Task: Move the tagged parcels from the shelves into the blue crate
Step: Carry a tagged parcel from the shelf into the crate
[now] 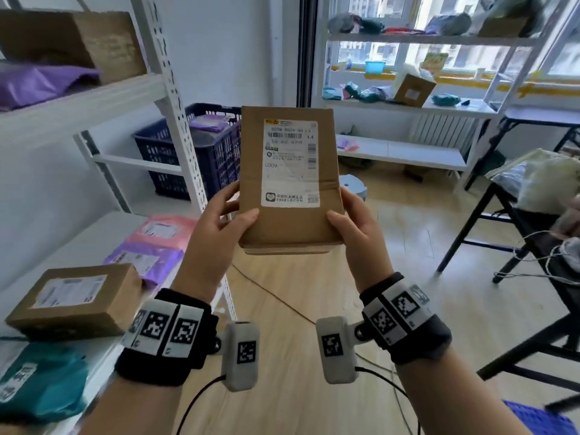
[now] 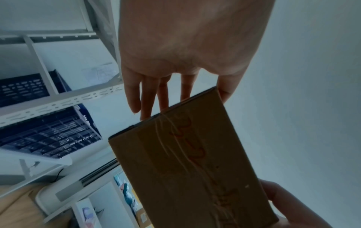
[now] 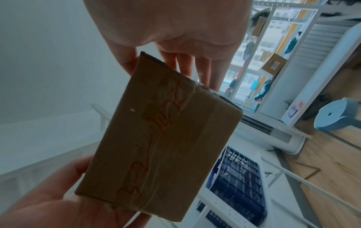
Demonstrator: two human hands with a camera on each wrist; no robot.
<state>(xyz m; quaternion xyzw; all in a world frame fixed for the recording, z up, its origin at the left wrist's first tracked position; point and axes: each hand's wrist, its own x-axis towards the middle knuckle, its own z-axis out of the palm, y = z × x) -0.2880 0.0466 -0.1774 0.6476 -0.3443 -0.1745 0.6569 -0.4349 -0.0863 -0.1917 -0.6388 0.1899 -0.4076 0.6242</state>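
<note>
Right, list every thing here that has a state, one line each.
Cardboard parcel: held upright in the air, label facing the person, taped shut.
Left hand: grips the parcel's lower left edge.
Right hand: grips its lower right edge.
Blue crate: on the floor, purple bag inside.
Small box: lying flat on the shelf, closed.

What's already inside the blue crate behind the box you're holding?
A purple parcel lies near the top of the blue crate. The cardboard box, held by the left hand and right hand, covers the crate's right part, so anything there is unseen.
</note>
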